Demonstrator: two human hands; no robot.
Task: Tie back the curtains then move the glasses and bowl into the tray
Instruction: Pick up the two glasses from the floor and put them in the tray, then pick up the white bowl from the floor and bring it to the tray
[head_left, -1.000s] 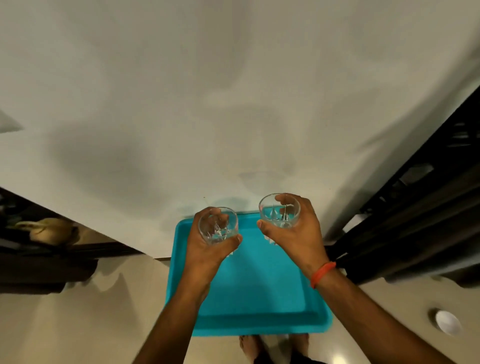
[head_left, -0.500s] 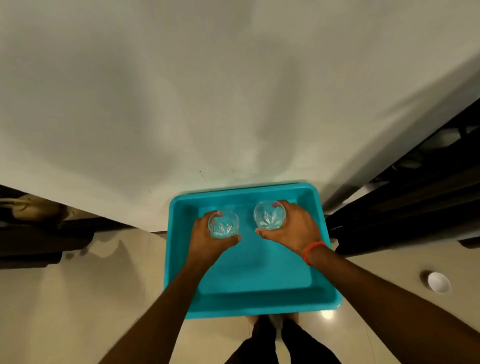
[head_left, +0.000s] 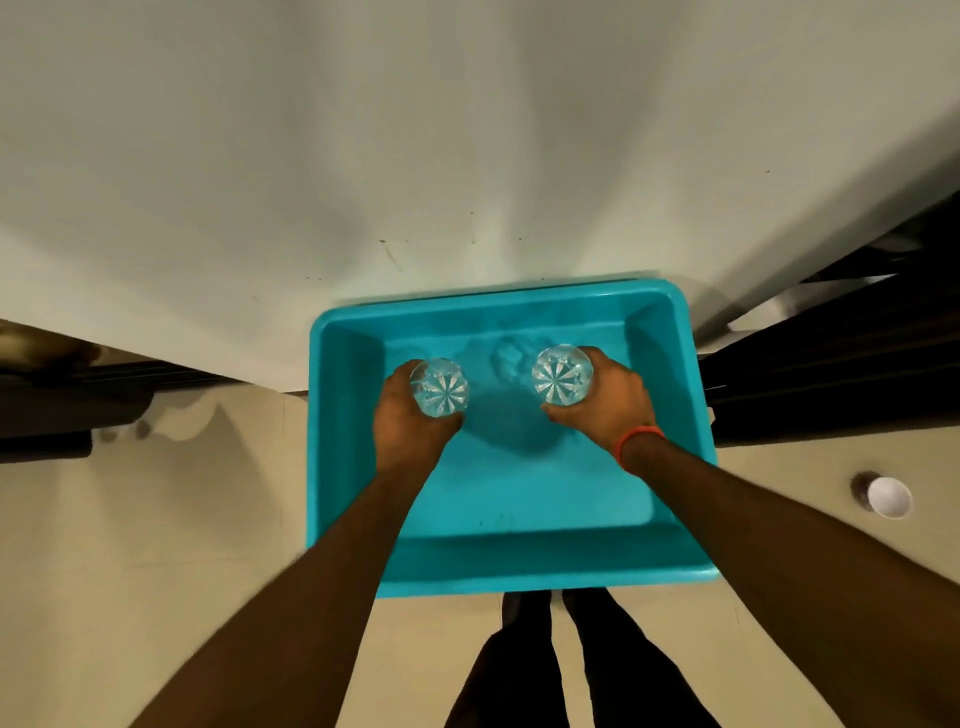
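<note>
A turquoise tray (head_left: 670, 561) sits on the floor against a white wall, straight below me. My left hand (head_left: 405, 431) is wrapped around a clear cut glass (head_left: 439, 387) held low over the tray's far left part. My right hand (head_left: 608, 405), with an orange band on the wrist, grips a second clear glass (head_left: 562, 375) over the tray's far right part. Both glasses are upright; I cannot tell whether they touch the tray's bottom. No curtains appear in this view.
A small white bowl (head_left: 889, 497) sits on the beige floor to the right of the tray. Dark furniture (head_left: 831, 374) stands at the right, and a dark low piece (head_left: 62, 395) at the left. My legs and feet (head_left: 540, 613) are just behind the tray.
Both hands have lowered the glasses from above the tray's far edge down into the tray. My view has tilted further down, so the whole tray shows.
</note>
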